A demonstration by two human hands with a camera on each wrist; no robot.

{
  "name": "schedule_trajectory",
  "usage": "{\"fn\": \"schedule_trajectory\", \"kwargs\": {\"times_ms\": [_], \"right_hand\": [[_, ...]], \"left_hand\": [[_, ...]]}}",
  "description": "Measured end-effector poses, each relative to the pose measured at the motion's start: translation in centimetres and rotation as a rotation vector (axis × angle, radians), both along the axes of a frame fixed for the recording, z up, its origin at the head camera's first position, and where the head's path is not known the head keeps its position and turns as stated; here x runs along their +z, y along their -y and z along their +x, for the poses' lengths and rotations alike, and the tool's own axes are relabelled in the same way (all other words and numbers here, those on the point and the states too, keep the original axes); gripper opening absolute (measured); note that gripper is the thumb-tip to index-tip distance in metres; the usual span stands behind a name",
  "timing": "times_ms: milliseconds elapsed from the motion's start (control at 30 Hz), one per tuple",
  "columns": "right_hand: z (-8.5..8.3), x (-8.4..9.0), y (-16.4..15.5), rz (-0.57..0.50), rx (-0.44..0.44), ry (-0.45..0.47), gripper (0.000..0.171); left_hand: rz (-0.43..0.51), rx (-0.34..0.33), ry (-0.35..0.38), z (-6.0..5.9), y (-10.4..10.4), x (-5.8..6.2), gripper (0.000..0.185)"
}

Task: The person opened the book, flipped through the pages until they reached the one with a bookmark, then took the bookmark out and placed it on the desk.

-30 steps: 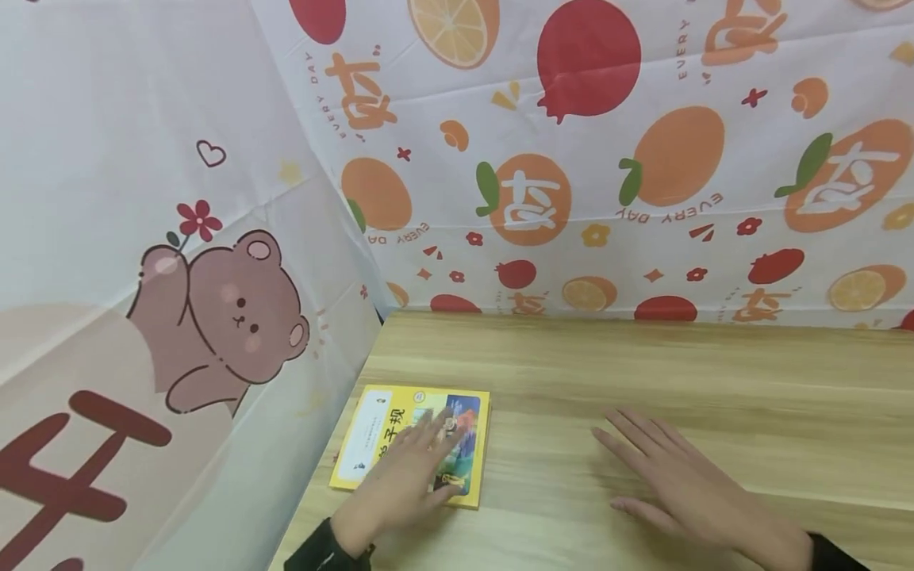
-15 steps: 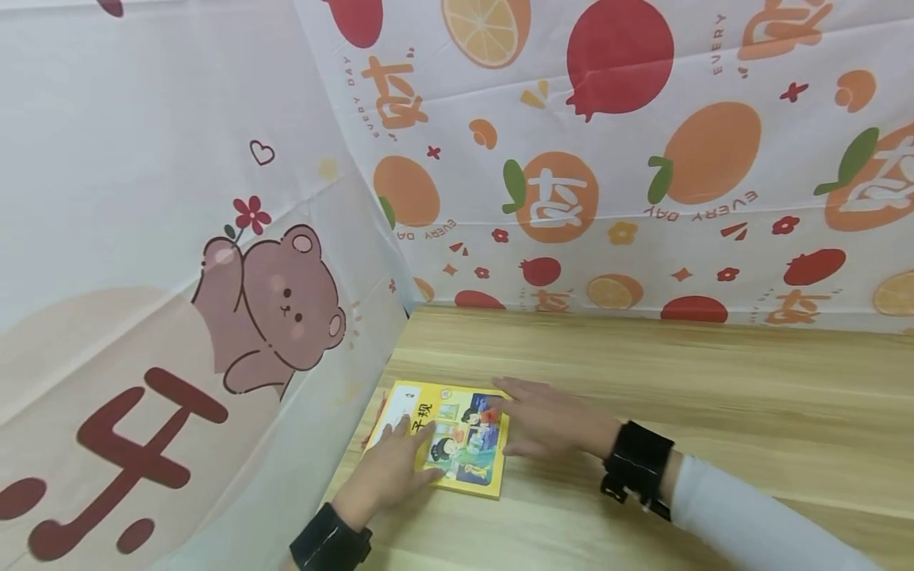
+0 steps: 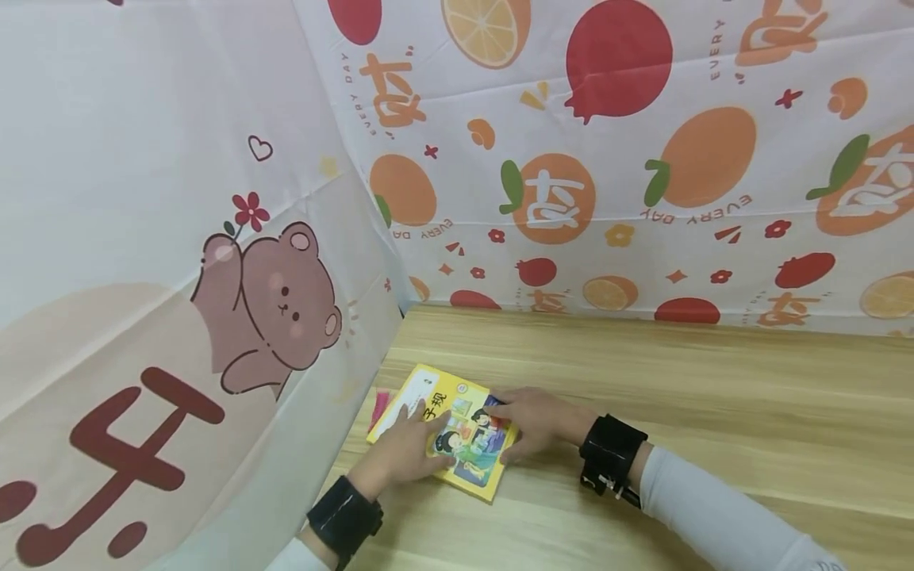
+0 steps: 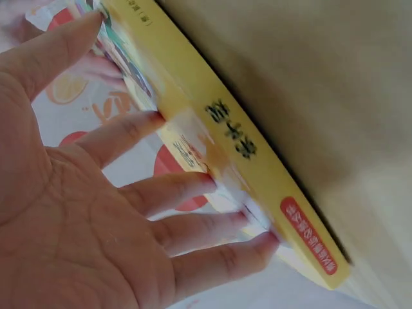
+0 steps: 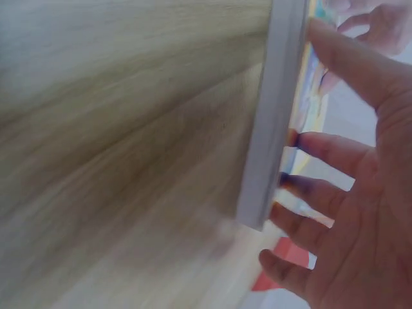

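Two hands meet over a yellow picture book point(image 3: 446, 428) lying flat near the left edge of the wooden counter point(image 3: 678, 381), close to the corner where the printed cloths come together; the left hand point(image 3: 403, 454), black band at the wrist, lies on the cover with fingers point(image 4: 187, 190) straight and spread, tips reaching the spine edge in the left wrist view, pressing rather than gripping, seemingly to keep the book from sliding; the right hand point(image 3: 531, 420) comes in from the opposite side, thumb along the page edge and fingers point(image 5: 325, 149) laid loosely over the cover, bracketing the book rather than clenching it; a slip of pink point(image 3: 380, 406) peeks from beneath the book's far left corner; beyond, a bear-print cloth point(image 3: 267, 293) hangs at left and a fruit-print cloth point(image 3: 621, 159) backs the counter.
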State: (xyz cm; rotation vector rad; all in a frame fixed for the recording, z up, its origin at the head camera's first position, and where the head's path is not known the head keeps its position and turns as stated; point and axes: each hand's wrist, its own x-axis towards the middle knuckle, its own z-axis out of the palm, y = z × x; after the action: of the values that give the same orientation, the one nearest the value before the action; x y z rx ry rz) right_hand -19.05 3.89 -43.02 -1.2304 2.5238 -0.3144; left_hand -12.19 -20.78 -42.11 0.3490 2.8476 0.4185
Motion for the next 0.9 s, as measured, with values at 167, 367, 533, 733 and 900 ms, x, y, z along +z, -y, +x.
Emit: {"fn": "schedule_trajectory", "kwargs": {"times_ms": [167,367,533,733,900], "right_hand": [[0.7,0.0,-2.4,-0.004,-0.072,-0.064,0.075],[2.3,-0.8,-5.7,-0.014,-0.137,-0.306,0.052],[3.7,-1.2,-8.3,0.044,-0.201,-0.441,0.052],[5.3,-1.2,-11.3,0.092,-0.289,-0.448,0.048],[6.8,-1.2,-13.5,0.114,-0.347,-0.42,0.05]], "left_hand": [[-0.029,-0.067,0.034,-3.0,-2.3,-0.2,0.069],[-0.045,-0.157,0.089,-6.2,-6.3,-0.8,0.073],[-0.074,-0.249,0.099,-8.1,-10.1,-1.3,0.075],[-0.106,-0.363,0.067,-9.1,-14.3,-2.3,0.079],[-0.12,-0.459,0.062,-9.3,-17.0,-2.5,0.082]]}}
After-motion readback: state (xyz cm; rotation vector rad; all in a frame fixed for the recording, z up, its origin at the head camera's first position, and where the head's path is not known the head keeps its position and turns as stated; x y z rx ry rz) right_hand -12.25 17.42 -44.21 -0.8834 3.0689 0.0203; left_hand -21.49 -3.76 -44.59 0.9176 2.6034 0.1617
